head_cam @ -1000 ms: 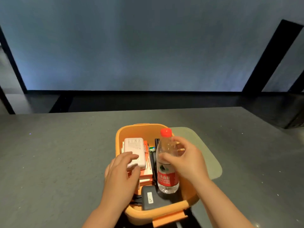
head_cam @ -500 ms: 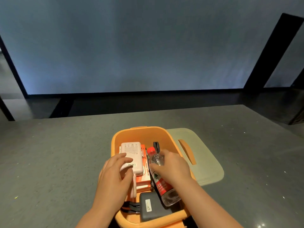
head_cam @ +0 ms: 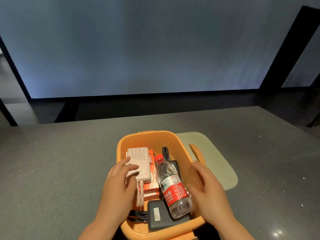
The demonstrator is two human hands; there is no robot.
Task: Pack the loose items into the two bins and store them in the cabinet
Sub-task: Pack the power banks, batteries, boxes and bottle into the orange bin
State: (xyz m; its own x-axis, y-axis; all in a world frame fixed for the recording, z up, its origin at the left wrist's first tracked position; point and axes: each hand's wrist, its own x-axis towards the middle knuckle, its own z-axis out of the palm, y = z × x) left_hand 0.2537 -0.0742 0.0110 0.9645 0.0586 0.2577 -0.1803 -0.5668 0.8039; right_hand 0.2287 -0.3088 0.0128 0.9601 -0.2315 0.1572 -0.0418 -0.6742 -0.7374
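While the orange bin (head_cam: 183, 144) sits on the grey table (head_cam: 60, 170), both hands reach down into it from the near side. The left hand (head_cam: 119, 184) lies over the bin's left half, its fingers spread and fairly straight, resting on the near end of a white power bank (head_cam: 138, 160); the thumb lies along the power bank's near right corner, so the hold is light rather than clamped. The right hand (head_cam: 206, 186) hovers over the bin's right wall with its fingers straight, slightly apart and holding nothing, just beside a water bottle (head_cam: 171, 184) without gripping it.

The water bottle lies on its side in the middle of the bin, red cap (head_cam: 159, 158) toward the far wall, red label facing up. Under the power bank is an orange box (head_cam: 152, 184). A dark grey power pack (head_cam: 159, 215) lies at the bin's near wall, partly under the bottle's base, with black cables (head_cam: 138, 214) to its left. A black clip-like object (head_cam: 165, 152) stands near the far wall, behind the bottle.

To the right of the bin, touching its rim, a pale green lid (head_cam: 216, 161) with an orange handle (head_cam: 194, 151) lies flat on the table.
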